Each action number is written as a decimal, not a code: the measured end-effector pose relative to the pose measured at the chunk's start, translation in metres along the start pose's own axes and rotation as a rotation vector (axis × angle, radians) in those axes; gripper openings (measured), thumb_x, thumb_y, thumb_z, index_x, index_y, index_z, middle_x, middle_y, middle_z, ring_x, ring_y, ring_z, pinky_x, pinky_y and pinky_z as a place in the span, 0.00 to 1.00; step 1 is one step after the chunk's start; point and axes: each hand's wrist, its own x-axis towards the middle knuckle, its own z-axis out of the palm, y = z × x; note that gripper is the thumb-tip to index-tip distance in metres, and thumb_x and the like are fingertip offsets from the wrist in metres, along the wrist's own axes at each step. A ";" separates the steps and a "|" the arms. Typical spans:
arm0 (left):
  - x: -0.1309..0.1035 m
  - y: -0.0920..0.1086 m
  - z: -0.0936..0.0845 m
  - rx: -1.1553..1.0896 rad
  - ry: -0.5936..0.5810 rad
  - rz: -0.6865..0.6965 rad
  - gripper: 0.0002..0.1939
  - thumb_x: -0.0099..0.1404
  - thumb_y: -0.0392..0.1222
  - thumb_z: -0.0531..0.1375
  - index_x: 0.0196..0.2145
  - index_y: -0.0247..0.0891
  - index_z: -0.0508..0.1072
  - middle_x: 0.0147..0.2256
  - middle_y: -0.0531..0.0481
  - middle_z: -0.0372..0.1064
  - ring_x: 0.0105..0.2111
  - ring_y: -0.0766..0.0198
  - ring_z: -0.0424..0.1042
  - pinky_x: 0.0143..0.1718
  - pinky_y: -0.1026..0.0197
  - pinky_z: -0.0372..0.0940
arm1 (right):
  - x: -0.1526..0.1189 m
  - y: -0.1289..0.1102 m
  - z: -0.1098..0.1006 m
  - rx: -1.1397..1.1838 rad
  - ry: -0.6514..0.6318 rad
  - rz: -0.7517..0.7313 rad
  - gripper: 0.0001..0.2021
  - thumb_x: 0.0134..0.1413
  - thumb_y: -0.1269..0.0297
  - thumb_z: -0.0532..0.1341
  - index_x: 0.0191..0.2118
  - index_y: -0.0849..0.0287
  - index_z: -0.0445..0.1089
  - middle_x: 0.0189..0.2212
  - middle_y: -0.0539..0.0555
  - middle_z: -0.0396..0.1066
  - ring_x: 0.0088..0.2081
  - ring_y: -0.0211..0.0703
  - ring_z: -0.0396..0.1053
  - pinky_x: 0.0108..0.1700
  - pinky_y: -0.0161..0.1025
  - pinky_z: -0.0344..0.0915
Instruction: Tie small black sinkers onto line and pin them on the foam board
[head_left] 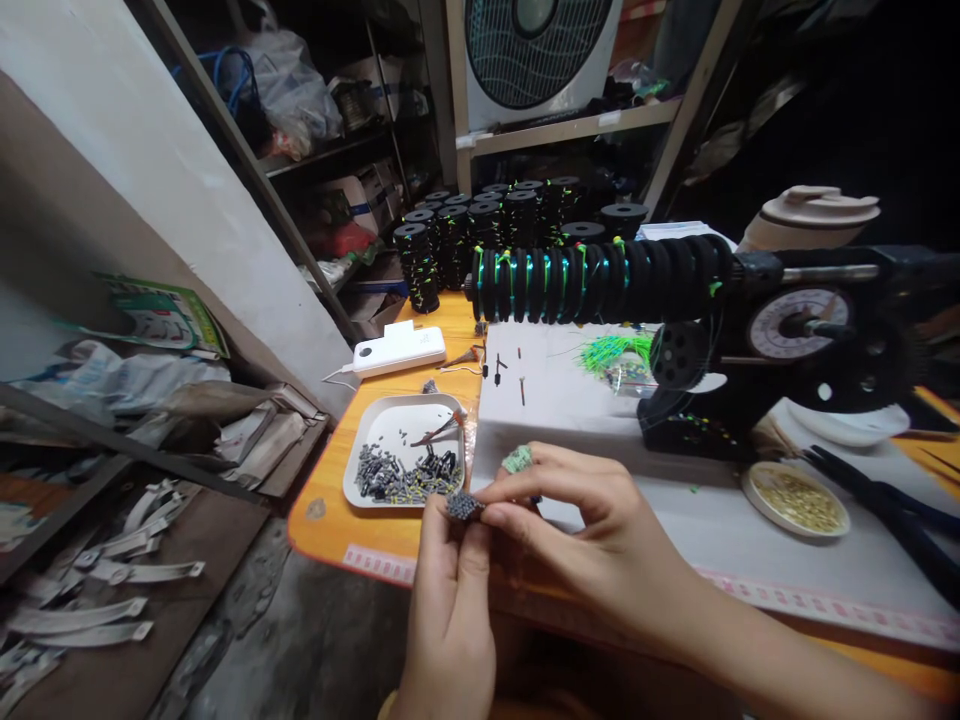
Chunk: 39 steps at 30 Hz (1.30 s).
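Observation:
My left hand (454, 610) pinches a cluster of small dark grey pieces (463, 505) between thumb and forefinger. From the right, my right hand (600, 520) meets the same cluster, its thumb and forefinger pressed together at the edge; whether a single piece is between them is too small to tell. A pale green crumbly lump (517, 459) shows behind the right fingers, and I cannot tell whether they touch it. Just beyond the left hand is a white tray (350, 478) holding many small grey, black and yellow pieces (390, 475) and orange-handled tweezers or pliers (450, 422).
A black machine (697, 400) with a dial carries a row of black rings (600, 280) wound with green and blue line. Behind stand several black spools (416, 265). A white power bank (401, 350), a dish of gold bits (799, 500) and dark pliers (892, 510) lie around.

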 end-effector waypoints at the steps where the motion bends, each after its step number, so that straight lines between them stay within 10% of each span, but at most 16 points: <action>1: 0.000 -0.001 0.001 0.009 0.018 0.009 0.22 0.61 0.48 0.66 0.51 0.42 0.69 0.48 0.41 0.73 0.48 0.52 0.73 0.39 0.61 0.69 | 0.000 -0.001 0.000 -0.016 0.001 -0.008 0.07 0.59 0.70 0.62 0.35 0.62 0.79 0.24 0.53 0.70 0.26 0.37 0.65 0.28 0.34 0.60; 11: -0.004 0.010 0.008 -0.155 -0.033 0.052 0.12 0.66 0.51 0.61 0.34 0.40 0.67 0.20 0.58 0.61 0.20 0.73 0.58 0.22 0.71 0.55 | 0.000 0.003 -0.002 -0.038 -0.107 -0.097 0.08 0.62 0.73 0.59 0.38 0.62 0.77 0.25 0.52 0.67 0.27 0.36 0.64 0.27 0.32 0.59; 27: -0.001 0.012 0.004 -0.215 -0.101 0.064 0.12 0.69 0.48 0.58 0.30 0.40 0.64 0.20 0.57 0.60 0.20 0.72 0.55 0.21 0.70 0.53 | 0.000 -0.003 -0.006 -0.087 -0.043 -0.061 0.07 0.61 0.73 0.59 0.35 0.58 0.74 0.27 0.51 0.70 0.30 0.38 0.66 0.31 0.34 0.62; 35: -0.006 0.006 0.011 -0.174 0.087 -0.019 0.14 0.61 0.52 0.65 0.40 0.44 0.69 0.27 0.56 0.67 0.23 0.70 0.62 0.24 0.69 0.59 | -0.005 0.007 -0.002 -0.041 -0.083 -0.161 0.12 0.60 0.73 0.62 0.47 0.54 0.76 0.28 0.52 0.68 0.26 0.37 0.64 0.25 0.33 0.59; 39: -0.003 0.005 0.013 -0.188 0.040 0.180 0.08 0.67 0.48 0.60 0.33 0.43 0.69 0.21 0.59 0.58 0.21 0.72 0.57 0.25 0.70 0.58 | -0.006 0.002 -0.001 -0.148 -0.119 -0.228 0.07 0.59 0.76 0.59 0.40 0.62 0.73 0.27 0.53 0.64 0.27 0.38 0.61 0.26 0.34 0.58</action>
